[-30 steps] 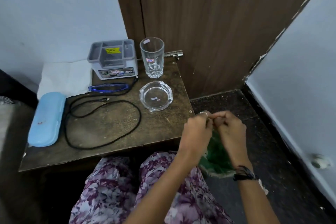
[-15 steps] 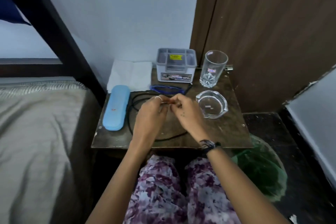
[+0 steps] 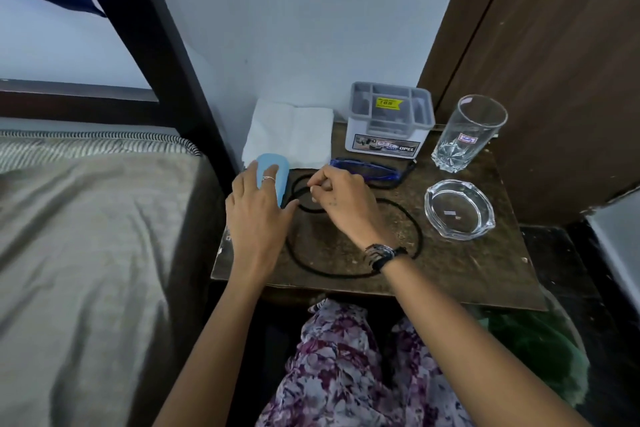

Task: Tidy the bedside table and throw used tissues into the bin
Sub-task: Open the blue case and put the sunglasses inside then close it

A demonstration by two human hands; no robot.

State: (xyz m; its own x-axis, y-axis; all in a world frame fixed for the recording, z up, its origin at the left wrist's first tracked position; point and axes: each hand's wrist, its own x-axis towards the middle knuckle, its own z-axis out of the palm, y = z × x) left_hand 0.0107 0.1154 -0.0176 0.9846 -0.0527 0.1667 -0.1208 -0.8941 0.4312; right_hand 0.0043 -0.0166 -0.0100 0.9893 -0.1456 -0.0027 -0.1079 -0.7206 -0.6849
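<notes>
Left hand (image 3: 258, 215): fingers straight, resting flat on the blue glasses case (image 3: 273, 172), hiding most of it
Right hand (image 3: 341, 199): fingers curled together over the black cable (image 3: 414, 222); whether they pinch it is hard to make out
Surface (image 3: 450, 263): white tissue (image 3: 291, 137) at the back left corner, partly under the case
Further out: blue glasses (image 3: 363, 170), grey organiser (image 3: 389, 123), tumbler (image 3: 465, 133), glass ashtray (image 3: 459, 208)
Bin (image 3: 540, 354): green liner, partly cut off under the surface's edge
</notes>
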